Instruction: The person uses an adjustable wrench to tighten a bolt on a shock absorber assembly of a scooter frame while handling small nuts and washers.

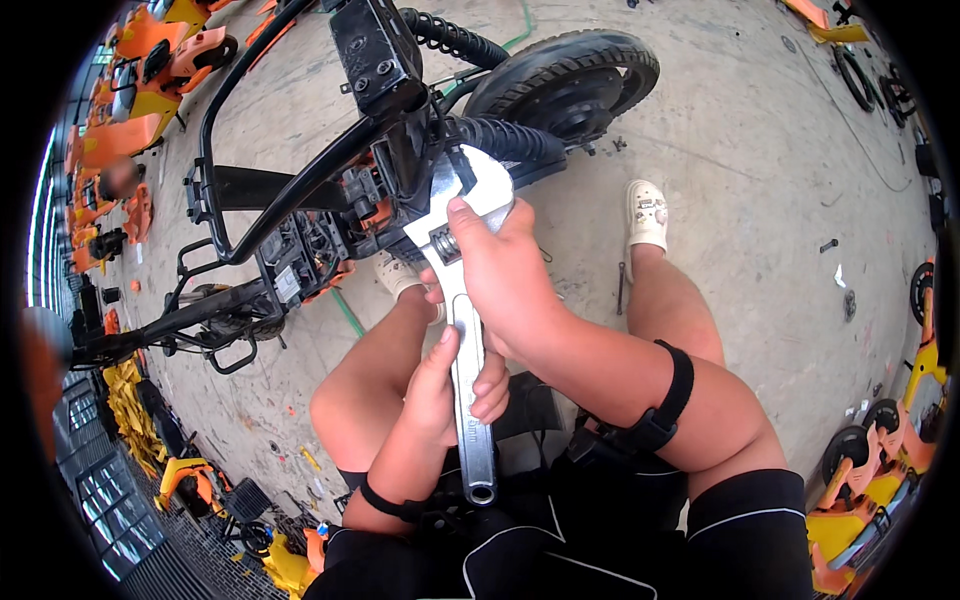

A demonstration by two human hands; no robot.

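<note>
A large silver adjustable wrench is held upright between my hands, its jaw end away from me and the handle's hole toward my lap. My left hand wraps round the middle of the handle. Higher up, my right hand grips the wrench's head, the thumb beside the adjusting screw. The jaws lie in front of the black frame of a stripped scooter; whether they touch it I cannot tell. Just beyond are a black coil shock absorber and a wheel with a black tyre.
Exposed wiring and parts fill the scooter's frame on the left. A thin spanner and a bolt lie on the concrete floor. Orange and yellow scooters stand at far left, with more orange and yellow parts at right.
</note>
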